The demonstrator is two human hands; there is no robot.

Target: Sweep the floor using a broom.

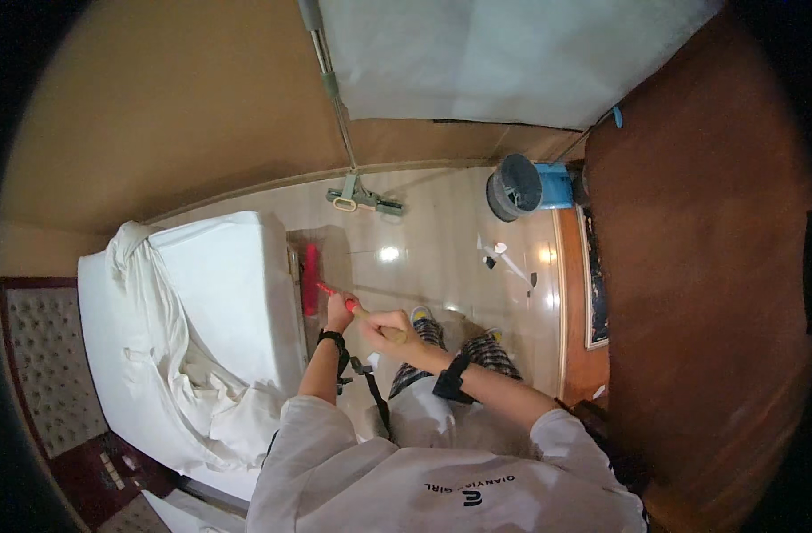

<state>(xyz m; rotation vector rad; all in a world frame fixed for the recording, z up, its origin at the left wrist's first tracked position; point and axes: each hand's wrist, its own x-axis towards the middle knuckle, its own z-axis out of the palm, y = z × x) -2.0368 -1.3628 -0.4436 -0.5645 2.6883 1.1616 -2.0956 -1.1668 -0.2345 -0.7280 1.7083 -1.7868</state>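
Note:
Both of my hands hold one broom, whose red head (pixel 310 280) rests low beside the bed. My left hand (pixel 340 312) grips the lower part of the handle, near its red section. Higher up, my right hand (pixel 389 333) is closed around the end of the pale stick (pixel 362 311). The broom head lies along the side of the bed (pixel 266 293), over a shadowed strip of the tiled floor (pixel 439 200); whether its bristles touch the floor I cannot tell.
Scraps of litter (pixel 512 265), white and black, lie on the floor to the right. Beyond them stand a grey bin (pixel 512 190) and a blue container (pixel 555 186). A flat mop (pixel 364 200) leans on the wall. Crumpled white bedding (pixel 206 380) covers part of the bed.

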